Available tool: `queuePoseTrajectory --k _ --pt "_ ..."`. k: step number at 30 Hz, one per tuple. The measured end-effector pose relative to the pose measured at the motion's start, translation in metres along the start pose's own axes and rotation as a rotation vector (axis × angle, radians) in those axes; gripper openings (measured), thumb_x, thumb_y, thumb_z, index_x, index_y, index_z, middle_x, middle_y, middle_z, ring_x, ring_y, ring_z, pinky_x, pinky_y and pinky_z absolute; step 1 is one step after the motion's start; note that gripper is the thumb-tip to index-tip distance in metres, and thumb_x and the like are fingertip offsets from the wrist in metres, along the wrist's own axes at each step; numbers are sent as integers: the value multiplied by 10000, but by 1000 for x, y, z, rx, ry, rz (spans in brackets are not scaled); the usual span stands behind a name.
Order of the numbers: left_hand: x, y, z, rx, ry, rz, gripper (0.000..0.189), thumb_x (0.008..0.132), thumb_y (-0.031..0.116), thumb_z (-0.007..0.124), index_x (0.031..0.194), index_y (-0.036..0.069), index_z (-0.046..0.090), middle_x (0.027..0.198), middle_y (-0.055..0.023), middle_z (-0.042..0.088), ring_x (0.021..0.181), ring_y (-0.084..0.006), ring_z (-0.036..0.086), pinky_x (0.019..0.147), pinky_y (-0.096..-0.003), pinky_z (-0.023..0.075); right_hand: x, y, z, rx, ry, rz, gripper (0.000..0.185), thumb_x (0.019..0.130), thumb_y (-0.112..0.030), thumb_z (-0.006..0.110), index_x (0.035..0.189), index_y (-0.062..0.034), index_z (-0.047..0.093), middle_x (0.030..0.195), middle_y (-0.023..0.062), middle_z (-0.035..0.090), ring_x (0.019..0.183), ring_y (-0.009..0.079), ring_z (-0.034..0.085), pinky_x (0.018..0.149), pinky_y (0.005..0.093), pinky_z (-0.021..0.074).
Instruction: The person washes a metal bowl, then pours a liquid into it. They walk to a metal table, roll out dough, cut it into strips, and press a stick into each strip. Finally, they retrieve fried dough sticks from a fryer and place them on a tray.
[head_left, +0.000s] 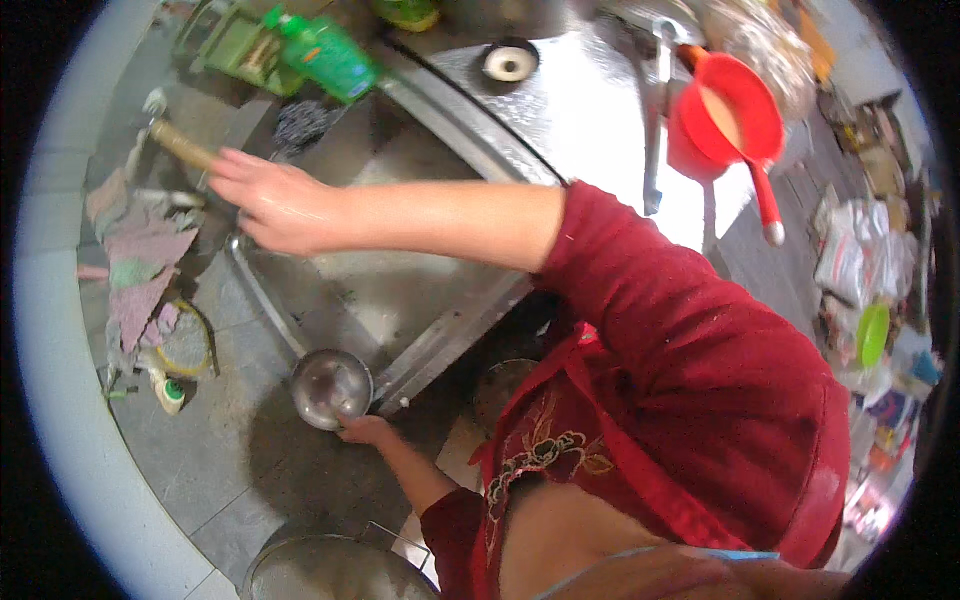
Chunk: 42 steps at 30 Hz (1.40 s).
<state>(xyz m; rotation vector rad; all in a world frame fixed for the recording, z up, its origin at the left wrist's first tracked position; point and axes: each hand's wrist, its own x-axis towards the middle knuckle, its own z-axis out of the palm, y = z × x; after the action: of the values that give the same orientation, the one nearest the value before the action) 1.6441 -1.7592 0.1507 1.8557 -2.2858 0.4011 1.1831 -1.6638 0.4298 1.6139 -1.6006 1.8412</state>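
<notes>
My left hand (361, 430) grips the rim of a round metal ladle bowl (332, 390) at the near left corner of a stainless steel sink (390, 281). The ladle's long handle (266, 296) runs up and away from the bowl. My right arm reaches across the sink. The fingers of my right hand (277, 206) close around the end of a yellowish rod-shaped thing (180, 145) near the wall; whether it is a tap or a tool handle is unclear. A grey scouring pad (301, 124) lies at the sink's far edge.
A green pump bottle (326, 56) and a green basket (251, 56) stand at the back. To the right, a red plastic dipper (727, 112) rests on the shiny counter (592, 97). Cloths (146, 255) hang at the wall. A large metal pot (337, 574) is at the bottom.
</notes>
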Motion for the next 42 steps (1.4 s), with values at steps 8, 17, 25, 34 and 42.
queuePoseTrajectory --k 8,17,25,34,42 --pt "17 45 -55 -555 93 -371 356 869 167 506 1038 -143 549 1010 -309 578 963 -401 577 860 -444 445 -236 -90 -250 -516 -168 530 503 658 75 582 1148 -35 562 1196 165 542 1236 339 433 1027 437 371" --pt "-81 180 -156 -1346 -360 -246 301 871 142 492 1018 -118 531 1016 -188 552 814 -283 592 699 -360 530 -286 -164 -479 -644 229 1394 445 800 -205 622 1174 16 526 958 144 612 888 271 599 776 368 477" --pt "-224 347 -262 -1724 -957 4 241 843 61 463 1032 -84 496 1020 -157 548 857 -270 555 701 -362 484 -324 -163 -501 628 558 1395 383 779 -102 598 1130 -10 473 738 58 551 465 130 534 385 268 433" --pt "-273 455 -354 -1785 -1275 6 282 764 74 493 1029 -23 484 958 -124 554 675 -234 537 483 -334 387 -337 -261 -579 756 569 1393 734 665 -15 631 1352 -33 374 840 80 570 550 131 556 481 252 470" --pt "-346 561 -407 -1512 -1592 267 405 744 82 503 1144 41 464 1003 -119 559 761 -259 576 462 -353 410 -387 -324 -613 143 1019 1300 797 647 -9 636 1385 -35 338 795 40 514 592 116 511 530 249 424"
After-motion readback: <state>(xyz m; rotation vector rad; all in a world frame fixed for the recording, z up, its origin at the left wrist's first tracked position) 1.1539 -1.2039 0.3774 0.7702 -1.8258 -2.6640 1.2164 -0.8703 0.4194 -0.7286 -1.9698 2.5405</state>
